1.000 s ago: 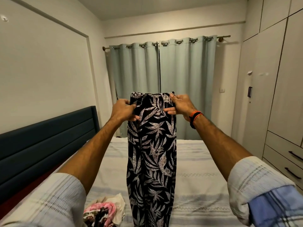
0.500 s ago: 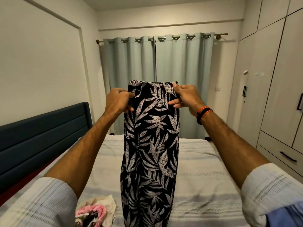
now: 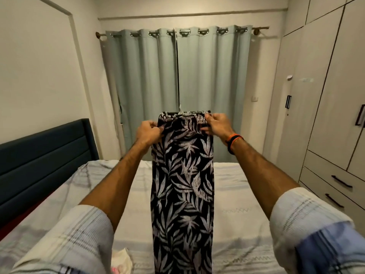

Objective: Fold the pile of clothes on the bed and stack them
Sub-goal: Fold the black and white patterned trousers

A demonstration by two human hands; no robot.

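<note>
Black trousers with a pale leaf print (image 3: 182, 186) hang straight down in front of me, above the bed (image 3: 241, 198). My left hand (image 3: 148, 133) grips the left end of the waistband. My right hand (image 3: 217, 125) grips the right end, an orange and black band on its wrist. The trouser legs run out of view at the bottom edge. A corner of the clothes pile (image 3: 121, 262), white and pink cloth, peeks out at the bottom left beside my left sleeve.
The bed has a pale striped cover and a dark blue headboard (image 3: 43, 155) along its left side. Light green curtains (image 3: 177, 86) hang behind it. A wardrobe with drawers (image 3: 333, 135) stands to the right.
The hands hold the trousers as before, slightly further from me. The view has tilted up, so less of the clothes pile shows at the bottom left.
</note>
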